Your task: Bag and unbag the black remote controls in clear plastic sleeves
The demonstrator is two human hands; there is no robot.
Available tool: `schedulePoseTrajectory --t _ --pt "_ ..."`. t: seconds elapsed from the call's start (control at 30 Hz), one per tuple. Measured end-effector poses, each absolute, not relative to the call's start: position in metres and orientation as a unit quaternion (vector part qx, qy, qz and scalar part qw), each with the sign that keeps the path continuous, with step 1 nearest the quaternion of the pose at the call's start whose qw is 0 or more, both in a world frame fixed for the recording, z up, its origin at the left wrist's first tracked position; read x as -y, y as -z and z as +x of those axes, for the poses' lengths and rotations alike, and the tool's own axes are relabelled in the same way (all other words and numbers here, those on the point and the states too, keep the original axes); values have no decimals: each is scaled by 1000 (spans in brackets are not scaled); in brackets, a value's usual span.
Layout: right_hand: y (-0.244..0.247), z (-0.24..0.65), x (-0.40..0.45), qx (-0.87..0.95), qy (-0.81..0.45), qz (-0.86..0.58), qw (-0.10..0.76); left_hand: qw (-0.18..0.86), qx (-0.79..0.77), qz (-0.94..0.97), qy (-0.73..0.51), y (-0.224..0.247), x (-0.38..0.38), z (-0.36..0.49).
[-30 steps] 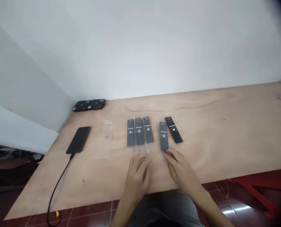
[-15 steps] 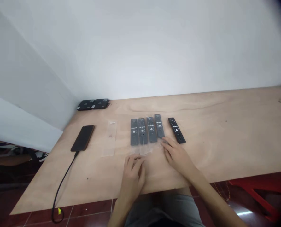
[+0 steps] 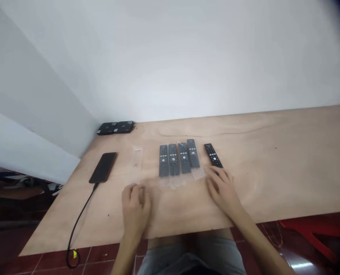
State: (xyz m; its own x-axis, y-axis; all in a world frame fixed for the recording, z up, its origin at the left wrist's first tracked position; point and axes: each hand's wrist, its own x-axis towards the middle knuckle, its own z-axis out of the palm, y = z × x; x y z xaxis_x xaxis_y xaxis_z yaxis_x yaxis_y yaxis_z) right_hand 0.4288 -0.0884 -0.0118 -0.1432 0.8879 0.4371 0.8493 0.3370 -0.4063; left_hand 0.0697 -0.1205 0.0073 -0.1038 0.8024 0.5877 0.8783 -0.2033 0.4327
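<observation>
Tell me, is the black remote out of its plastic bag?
Out. The black remote looks dark and sharp with no plastic over it, while the four remotes beside it look greyer inside clear plastic sleeves.

Four grey remotes (image 3: 173,160) in clear plastic sleeves (image 3: 198,174) lie side by side, slightly fanned, mid-tabletop (image 3: 244,183); an unsleeved black remote (image 3: 213,155) lies angled just to their right.

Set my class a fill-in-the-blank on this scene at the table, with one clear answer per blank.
Remote controls in clear plastic sleeves number ____.
The unwrapped black remote control lies nearest the person's ____ hand.
A smartphone lies on the plywood table, to the ____ of the sleeved remotes.

Missing words: four; right; left.
</observation>
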Motion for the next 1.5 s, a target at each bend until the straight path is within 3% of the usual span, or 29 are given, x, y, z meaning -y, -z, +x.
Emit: schedulePoseTrajectory --t 0.23,0.5,0.73,1.03,1.33,1.5 --pt "23 459 67 730 -1 -619 291 72 656 -692 292 -2 118 52" --pt "30 481 96 723 -20 -617 310 47 607 -736 298 -1 157 96" --pt "27 485 102 708 -45 -637 300 -45 597 -751 281 -3 184 134" --pt "18 497 110 664 -144 -608 411 -245 583 -704 323 -22 185 172" --pt "2 521 132 696 -349 -520 351 -151 648 -713 221 -22 167 177" --pt "-7 516 136 698 -406 -484 337 -193 633 -712 235 -19 164 187"
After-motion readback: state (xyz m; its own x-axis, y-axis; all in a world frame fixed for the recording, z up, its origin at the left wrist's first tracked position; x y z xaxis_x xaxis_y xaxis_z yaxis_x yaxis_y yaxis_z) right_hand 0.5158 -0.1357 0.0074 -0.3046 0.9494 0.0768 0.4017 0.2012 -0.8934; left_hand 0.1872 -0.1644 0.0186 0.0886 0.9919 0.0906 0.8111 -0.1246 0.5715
